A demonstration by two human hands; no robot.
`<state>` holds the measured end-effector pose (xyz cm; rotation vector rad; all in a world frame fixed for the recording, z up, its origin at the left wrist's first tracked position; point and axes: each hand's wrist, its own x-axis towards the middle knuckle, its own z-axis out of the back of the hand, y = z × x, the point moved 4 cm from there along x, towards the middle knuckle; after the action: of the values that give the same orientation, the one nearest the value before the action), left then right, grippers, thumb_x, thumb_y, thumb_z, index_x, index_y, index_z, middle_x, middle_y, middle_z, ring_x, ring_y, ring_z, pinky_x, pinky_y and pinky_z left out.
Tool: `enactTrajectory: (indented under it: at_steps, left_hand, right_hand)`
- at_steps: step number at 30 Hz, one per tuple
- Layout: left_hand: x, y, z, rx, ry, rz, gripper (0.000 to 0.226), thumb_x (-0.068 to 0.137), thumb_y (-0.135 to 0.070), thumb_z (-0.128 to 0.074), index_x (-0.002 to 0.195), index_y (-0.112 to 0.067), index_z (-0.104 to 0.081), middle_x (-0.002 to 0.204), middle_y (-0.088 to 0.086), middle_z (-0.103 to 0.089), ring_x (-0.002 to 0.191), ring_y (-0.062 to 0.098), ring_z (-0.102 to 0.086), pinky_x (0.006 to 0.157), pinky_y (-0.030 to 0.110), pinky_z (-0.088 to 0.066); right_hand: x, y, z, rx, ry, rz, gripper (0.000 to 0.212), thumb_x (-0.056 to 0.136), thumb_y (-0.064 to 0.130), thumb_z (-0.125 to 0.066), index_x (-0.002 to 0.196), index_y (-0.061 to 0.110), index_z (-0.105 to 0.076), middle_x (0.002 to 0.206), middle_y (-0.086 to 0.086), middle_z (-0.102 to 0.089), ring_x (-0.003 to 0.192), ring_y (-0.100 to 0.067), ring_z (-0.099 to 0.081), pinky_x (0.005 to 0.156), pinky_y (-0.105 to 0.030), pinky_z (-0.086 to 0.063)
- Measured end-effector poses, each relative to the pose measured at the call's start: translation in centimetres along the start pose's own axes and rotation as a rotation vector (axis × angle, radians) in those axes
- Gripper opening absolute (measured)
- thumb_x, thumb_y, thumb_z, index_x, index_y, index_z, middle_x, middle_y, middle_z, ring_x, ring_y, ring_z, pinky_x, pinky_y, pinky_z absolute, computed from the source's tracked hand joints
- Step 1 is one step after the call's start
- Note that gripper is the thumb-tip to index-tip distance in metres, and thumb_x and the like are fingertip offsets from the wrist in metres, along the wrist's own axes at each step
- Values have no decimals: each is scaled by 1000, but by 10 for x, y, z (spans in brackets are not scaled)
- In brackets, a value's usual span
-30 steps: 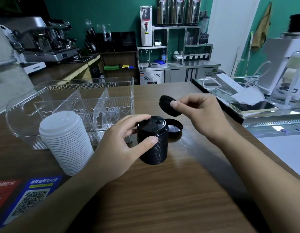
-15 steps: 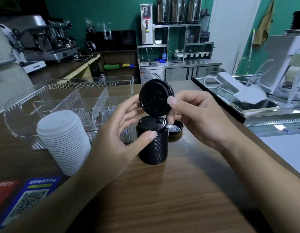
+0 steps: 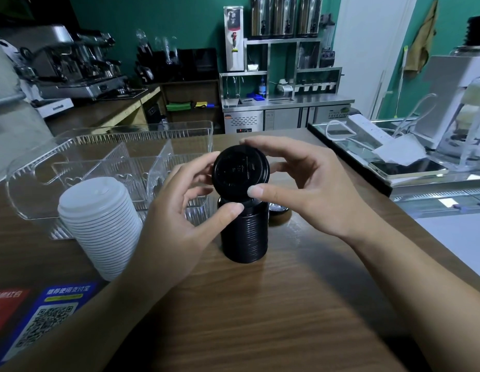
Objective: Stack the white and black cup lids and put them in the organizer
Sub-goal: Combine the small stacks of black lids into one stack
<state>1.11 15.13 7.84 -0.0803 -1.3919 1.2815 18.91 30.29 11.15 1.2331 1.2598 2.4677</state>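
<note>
Alignment of one loose black lid (image 3: pixel 241 171) over the black stack (image 3: pixel 243 232) is what the coming move turns on. The right hand (image 3: pixel 308 194) holds the lid pinched by its rim between thumb and curled fingers, tipped up so its top faces the camera, directly above the stack and close to its top. The left hand (image 3: pixel 179 221) has its thumb pressed against the stack's upper edge, while its fingers reach up to the lid's left rim; both grips are thus closed on black lids, the left chiefly steadying the column. The stack stands upright on the wooden counter (image 3: pixel 260 318), its long axis vertical, so the lid would need to be tilted back to level and lowered straight down to nest. Judged from this, the right hand is the one placed to do the seating. Another black lid (image 3: pixel 279 209) lies on the counter just behind and to the right of the stack, partly hidden. The white stack (image 3: pixel 99 226) stands upright to the left, near the front of the clear organizer (image 3: pixel 110 146), whose compartments show no lids in them. Neither stack is in the organizer yet, so the task looks to be in its stacking stage.
</note>
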Motion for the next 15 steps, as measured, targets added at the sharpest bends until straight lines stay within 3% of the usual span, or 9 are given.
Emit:
enactTrajectory:
  at_steps: [6,10,15]
  left_hand:
    - [-1,5,-3,-90,56,65,65,97,-20,-85,157,-22,-60,152,-4,-72,149,18,-65,124,47,-53]
    - [-1,6,-4,-90,65,74,66,96,-22,-84,157,-24,-61,151,-11,-73,148,13,-65,126,43,-52]
    - [-1,10,-4,-60,96,95,63,98,-22,-85,157,-22,-63,150,-12,-74,147,12,-66,127,43,-51]
  right_hand:
    - [-2,-1,2,-122,-17,-3,53,87,27,-94,137,20,-76,132,7,-79,130,-23,-70,110,-57,-53]
    - [-2,-3,3,-162,-5,-37,49,89,28,-92,135,23,-77,129,11,-80,128,-18,-71,110,-47,-52]
    - [0,-4,3,-229,78,-58,44,93,32,-90,135,26,-76,128,13,-80,129,-17,-71,113,-46,-52]
